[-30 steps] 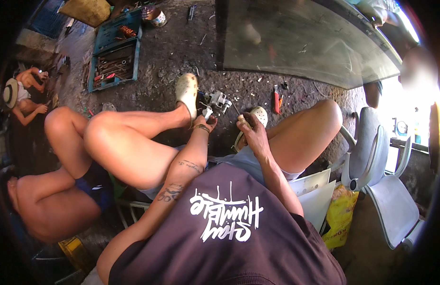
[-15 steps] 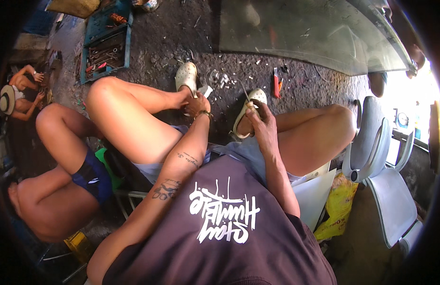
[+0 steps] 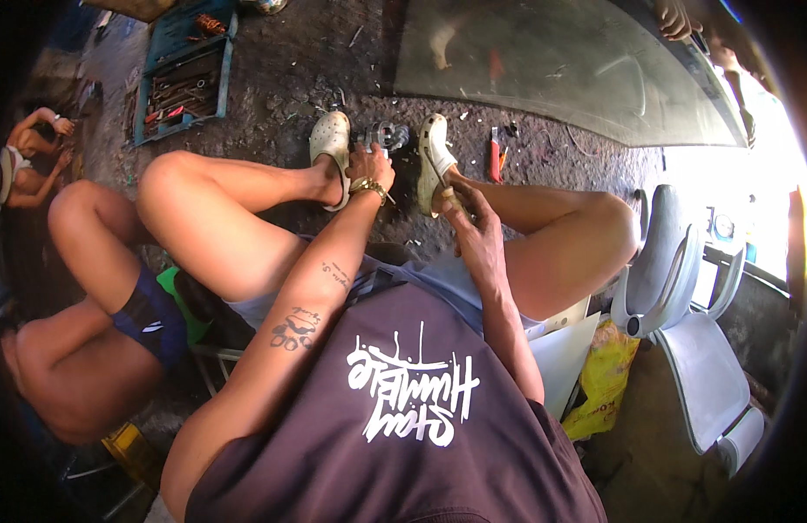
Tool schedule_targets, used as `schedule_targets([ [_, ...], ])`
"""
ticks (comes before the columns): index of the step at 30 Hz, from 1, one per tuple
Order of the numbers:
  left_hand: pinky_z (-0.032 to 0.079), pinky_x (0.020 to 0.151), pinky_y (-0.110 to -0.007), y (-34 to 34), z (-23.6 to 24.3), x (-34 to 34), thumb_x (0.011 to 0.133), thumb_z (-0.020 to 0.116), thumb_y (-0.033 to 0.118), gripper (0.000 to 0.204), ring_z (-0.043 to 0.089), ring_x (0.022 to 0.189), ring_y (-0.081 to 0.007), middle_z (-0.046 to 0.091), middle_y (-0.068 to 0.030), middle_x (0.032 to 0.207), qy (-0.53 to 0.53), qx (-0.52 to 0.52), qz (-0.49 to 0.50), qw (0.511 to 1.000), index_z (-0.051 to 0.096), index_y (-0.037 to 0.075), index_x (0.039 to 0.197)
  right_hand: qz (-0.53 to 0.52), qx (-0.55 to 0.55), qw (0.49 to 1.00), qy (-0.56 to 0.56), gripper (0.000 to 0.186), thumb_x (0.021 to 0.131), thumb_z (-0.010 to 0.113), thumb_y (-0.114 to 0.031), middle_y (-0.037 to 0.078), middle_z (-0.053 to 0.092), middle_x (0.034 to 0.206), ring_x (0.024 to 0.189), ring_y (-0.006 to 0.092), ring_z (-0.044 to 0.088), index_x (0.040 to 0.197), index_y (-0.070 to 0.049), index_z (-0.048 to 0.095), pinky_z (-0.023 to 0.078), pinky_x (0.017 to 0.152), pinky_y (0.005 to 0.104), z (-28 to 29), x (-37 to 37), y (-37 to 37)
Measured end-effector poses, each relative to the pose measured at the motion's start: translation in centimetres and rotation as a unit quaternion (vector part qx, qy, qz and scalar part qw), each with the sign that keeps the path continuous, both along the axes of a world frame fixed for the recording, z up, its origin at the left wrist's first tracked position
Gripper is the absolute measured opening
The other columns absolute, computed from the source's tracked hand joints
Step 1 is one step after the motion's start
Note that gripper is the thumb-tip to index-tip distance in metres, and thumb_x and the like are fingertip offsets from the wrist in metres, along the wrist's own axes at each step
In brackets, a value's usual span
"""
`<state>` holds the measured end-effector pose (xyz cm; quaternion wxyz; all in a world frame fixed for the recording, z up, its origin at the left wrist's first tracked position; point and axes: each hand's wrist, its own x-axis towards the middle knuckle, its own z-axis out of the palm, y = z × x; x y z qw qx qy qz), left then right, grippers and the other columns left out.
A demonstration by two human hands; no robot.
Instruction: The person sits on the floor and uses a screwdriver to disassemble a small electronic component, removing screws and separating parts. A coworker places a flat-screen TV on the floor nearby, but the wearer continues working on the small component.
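Note:
My left hand point(image 3: 368, 166), with a watch at its wrist, is curled down at a greasy metal motor part point(image 3: 388, 135) on the ground between my shoes; what its fingers hold is unclear. My right hand point(image 3: 476, 222) grips a screwdriver point(image 3: 451, 197) by its pale handle, the thin shaft pointing up and forward over my right clog point(image 3: 432, 152). A red-handled tool point(image 3: 495, 157) lies on the dirty ground right of that clog. My left clog point(image 3: 327, 144) sits left of the motor part.
An open blue toolbox point(image 3: 181, 100) lies at upper left. A large dark glass panel point(image 3: 551, 61) is at upper right, another person's hand point(image 3: 674, 17) by its edge. A bare-legged person point(image 3: 98, 253) sits close at my left; another point(image 3: 41, 161) works farther back. Gray chairs point(image 3: 700, 366) stand right.
My left hand has moved forward onto the motor part. My right clog has shifted up and left beside it. The right hand still holds the screwdriver, tilted more across that foot.

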<state>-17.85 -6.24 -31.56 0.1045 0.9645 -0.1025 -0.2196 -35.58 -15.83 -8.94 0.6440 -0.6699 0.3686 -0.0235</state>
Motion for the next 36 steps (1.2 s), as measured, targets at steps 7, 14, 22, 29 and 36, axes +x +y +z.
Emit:
schedule_targets([
  [7,0.050,0.094,-0.057,5.0,-2.6,2.0,0.103,0.055,0.039,0.050,0.064,0.114,-0.0464,0.067,-0.0303,0.118,0.107,-0.048,-0.021,0.993,0.046,0.004,0.138,-0.029,-0.017,0.999,-0.015,0.047,0.097,0.068,-0.022,0.016,0.068,0.125,0.117,0.0217,0.064,0.136,0.002,0.059,0.048,0.102,0.0336,-0.9,-1.5,-0.9],
  [14,0.056,0.082,-0.051,10.1,0.9,4.9,0.095,0.068,0.037,0.037,0.071,0.095,-0.0438,0.073,-0.0260,0.097,-0.038,-0.095,-0.073,0.992,0.073,0.003,0.109,-0.011,0.032,0.999,0.006,0.043,0.095,0.068,-0.022,0.017,0.071,0.120,0.110,0.0228,0.066,0.130,0.002,0.062,0.050,0.097,0.0341,-4.1,-0.2,0.3],
  [22,0.056,0.076,-0.054,9.2,4.2,5.1,0.092,0.070,0.044,0.039,0.071,0.091,-0.0447,0.073,-0.0237,0.096,-0.039,0.011,-0.102,0.994,0.069,0.007,0.106,0.208,-0.076,0.971,0.095,0.048,0.095,0.064,-0.038,0.022,0.074,0.097,0.093,0.0343,0.072,0.124,0.000,0.064,0.056,0.084,0.0431,-13.1,6.7,-1.1],
  [29,0.057,0.079,-0.053,7.9,2.3,6.8,0.084,0.080,0.034,0.041,0.072,0.094,-0.0431,0.073,-0.0248,0.095,0.004,0.051,-0.156,0.986,0.067,0.002,0.106,0.229,-0.063,0.958,0.161,0.052,0.094,0.064,-0.042,0.027,0.073,0.103,0.099,0.0387,0.072,0.127,-0.002,0.065,0.057,0.087,0.0456,-19.6,10.5,-1.5],
  [36,0.056,0.090,-0.049,6.9,1.4,8.4,0.080,0.083,0.047,0.056,0.072,0.104,-0.0389,0.075,-0.0220,0.103,0.080,0.103,-0.149,0.980,0.070,0.001,0.110,0.209,-0.053,0.965,0.149,0.052,0.092,0.067,-0.046,0.021,0.073,0.090,0.089,0.0313,0.073,0.124,-0.005,0.069,0.055,0.084,0.0418,-22.2,11.0,-1.1],
])
